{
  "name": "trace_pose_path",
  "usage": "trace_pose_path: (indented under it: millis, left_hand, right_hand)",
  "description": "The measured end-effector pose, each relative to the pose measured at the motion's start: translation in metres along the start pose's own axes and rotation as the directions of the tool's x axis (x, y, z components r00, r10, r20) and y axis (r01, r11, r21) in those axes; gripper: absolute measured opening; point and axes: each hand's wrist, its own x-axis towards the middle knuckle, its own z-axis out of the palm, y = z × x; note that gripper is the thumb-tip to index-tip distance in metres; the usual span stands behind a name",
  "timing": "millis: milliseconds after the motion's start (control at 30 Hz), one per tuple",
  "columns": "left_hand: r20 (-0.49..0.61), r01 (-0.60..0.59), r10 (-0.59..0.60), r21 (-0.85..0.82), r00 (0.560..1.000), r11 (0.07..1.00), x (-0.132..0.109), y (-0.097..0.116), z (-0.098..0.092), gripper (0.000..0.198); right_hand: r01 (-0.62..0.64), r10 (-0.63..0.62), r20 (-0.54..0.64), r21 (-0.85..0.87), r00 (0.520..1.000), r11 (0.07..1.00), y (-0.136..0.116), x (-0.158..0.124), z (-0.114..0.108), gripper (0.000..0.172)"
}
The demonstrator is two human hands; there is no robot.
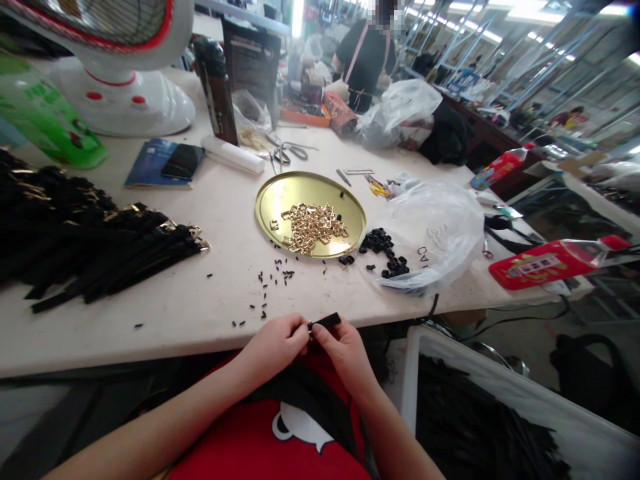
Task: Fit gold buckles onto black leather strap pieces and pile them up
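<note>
Close together at the table's front edge, both my hands work on one black strap (326, 321). My right hand (346, 347) is closed, pinching the strap between thumb and fingers. My left hand (281, 341) is closed at the strap's near end, where a bit of gold metal, seemingly a buckle, shows between the fingertips. Beyond them, gold buckles (313, 227) lie heaped in a round gold tray (350, 210). To its right are black loops (395, 265) beside a clear plastic bag (440, 227). Small black pieces (287, 274) are scattered on the white table (175, 320).
Black straps with gold ends (125, 247) are piled at left. Behind stand a fan (120, 100), a green bottle (50, 120) and a dark bottle (217, 93). A red bottle (550, 263) lies at right, above a white bin (413, 373) of black straps. Another person (365, 57) stands farther back.
</note>
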Motion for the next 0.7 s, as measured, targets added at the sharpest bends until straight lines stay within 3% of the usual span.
trace_pose_path:
  millis: [200,367,567,700]
  left_hand:
    - [0.018,-0.013,0.014,-0.065,1.000,0.998,-0.008,0.002,0.003,0.020]
    - [-0.005,-0.007,0.007,-0.016,1.000,1.000,-0.007,0.005,-0.005,0.020]
    - [0.037,0.040,-0.038,-0.054,0.999,0.998,0.012,0.001,-0.009,0.026]
    - [0.018,-0.069,0.069,-0.030,0.997,0.997,0.024,0.004,-0.005,0.032]
  right_hand:
    - [0.029,-0.028,0.021,-0.037,0.999,0.999,0.003,0.002,0.001,0.018]
    - [0.183,-0.250,-0.140,-0.374,0.958,0.909,0.000,0.000,0.007,0.013]
    - [0.232,-0.267,-0.052,-0.358,0.962,0.904,0.004,0.009,0.001,0.015]
    - [0.230,-0.281,-0.037,-0.478,0.959,0.848,0.005,0.016,-0.001,0.014]
